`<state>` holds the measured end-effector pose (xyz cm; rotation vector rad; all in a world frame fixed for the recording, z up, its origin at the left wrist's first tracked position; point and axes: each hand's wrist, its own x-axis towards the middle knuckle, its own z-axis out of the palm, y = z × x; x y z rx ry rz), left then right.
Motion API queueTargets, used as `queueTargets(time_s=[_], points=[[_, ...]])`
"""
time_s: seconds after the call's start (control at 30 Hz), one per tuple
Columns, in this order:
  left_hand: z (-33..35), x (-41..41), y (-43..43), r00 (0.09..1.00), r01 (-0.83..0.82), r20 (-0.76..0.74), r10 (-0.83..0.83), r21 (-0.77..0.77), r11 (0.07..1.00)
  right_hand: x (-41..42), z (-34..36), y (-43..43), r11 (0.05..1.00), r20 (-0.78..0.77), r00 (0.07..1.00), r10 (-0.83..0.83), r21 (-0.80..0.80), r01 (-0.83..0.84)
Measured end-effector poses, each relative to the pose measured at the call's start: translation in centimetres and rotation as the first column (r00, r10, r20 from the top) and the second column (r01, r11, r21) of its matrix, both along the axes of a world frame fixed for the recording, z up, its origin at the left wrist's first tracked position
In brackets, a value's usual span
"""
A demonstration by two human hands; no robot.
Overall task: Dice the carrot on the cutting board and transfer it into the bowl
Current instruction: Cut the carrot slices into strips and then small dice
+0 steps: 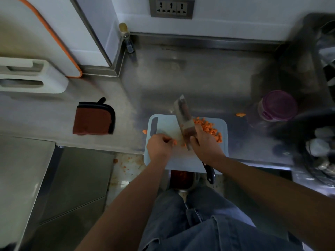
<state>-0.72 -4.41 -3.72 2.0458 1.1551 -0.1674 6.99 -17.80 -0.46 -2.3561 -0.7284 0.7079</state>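
A pale blue cutting board (pixel 166 124) lies at the front edge of the steel counter. A heap of diced carrot (pixel 210 128) sits on its right side. My right hand (pixel 204 142) grips a cleaver (pixel 184 116) near the blade's heel, the blade angled across the board and its dark handle end (pixel 210 173) sticking out toward me. My left hand (pixel 160 144) pinches a small carrot piece (pixel 174 142) on the board just left of the blade. No bowl is clearly visible on the counter.
A folded brown cloth (pixel 93 117) lies left of the board. A purple-lidded jar (pixel 278 105) stands at the right beside a dark rack of dishes (pixel 319 145). Stray carrot bits (pixel 240 115) lie on the counter and on the floor (pixel 126 163). A bottle (pixel 126 38) stands at the back.
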Motion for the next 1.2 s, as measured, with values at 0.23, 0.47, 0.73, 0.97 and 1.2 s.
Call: queueTargets(time_s=[0.23, 0.47, 0.73, 0.97, 1.2], points=[[0.1, -0.2, 0.6, 0.891, 0.445, -0.031, -0.453, 0.256, 0.858, -0.1, -0.3, -1.2, 0.999, -0.035, 0.999, -0.04, -0.016, 0.039], [-0.2, -0.2, -0.3, 0.935, 0.354, -0.075, -0.347, 0.272, 0.895, -0.8, -0.4, -1.3, 0.992, 0.009, 0.996, 0.084, -0.091, -0.083], [-0.6, -0.1, -0.4, 0.961, 0.276, -0.067, -0.268, 0.292, 0.916, -1.2, -0.2, -0.5, 0.951, 0.03, 0.967, 0.252, -0.194, -0.242], [-1.1, 0.0, -0.4, 0.958, 0.287, -0.091, -0.273, 0.341, 0.895, -1.3, -0.3, 0.2, 0.923, 0.01, 0.957, 0.288, -0.268, -0.275], [-1.1, 0.1, -0.1, 0.946, 0.325, -0.136, -0.296, 0.325, 0.888, -1.7, -1.1, 0.3, 0.944, 0.038, 0.972, 0.231, -0.25, -0.215]])
